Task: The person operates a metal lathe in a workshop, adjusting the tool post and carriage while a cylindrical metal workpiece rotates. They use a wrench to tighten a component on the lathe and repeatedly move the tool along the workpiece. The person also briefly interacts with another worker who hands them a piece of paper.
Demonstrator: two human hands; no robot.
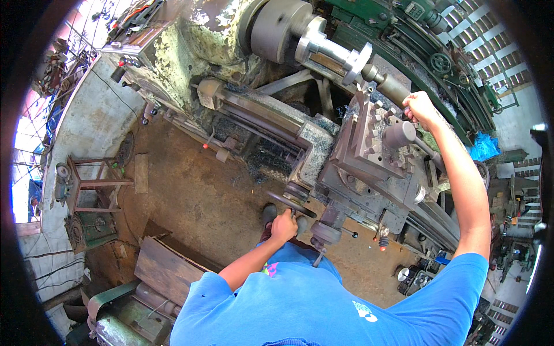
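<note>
My left hand (284,225) is closed round the handle of the carriage handwheel (291,205), low at the front of the lathe. My right hand (420,108) reaches far over the machine, fingers curled beside the tailstock barrel (393,89); what they hold, if anything, is hidden. A shiny flanged metal workpiece (332,49) spans from the dark chuck (280,30) to the tailstock centre. Near it stands the square tool post (378,135), with several bolts and a round-topped clamp lever (400,135) below my right hand.
Dark metal chips lie along the lathe bed (259,109). A green machine (369,23) stands behind. Wooden boards (167,268) and a green-topped machine (124,323) are at the lower left. A metal frame stand (98,183) stands at left; a blue plastic bag (484,146) at right.
</note>
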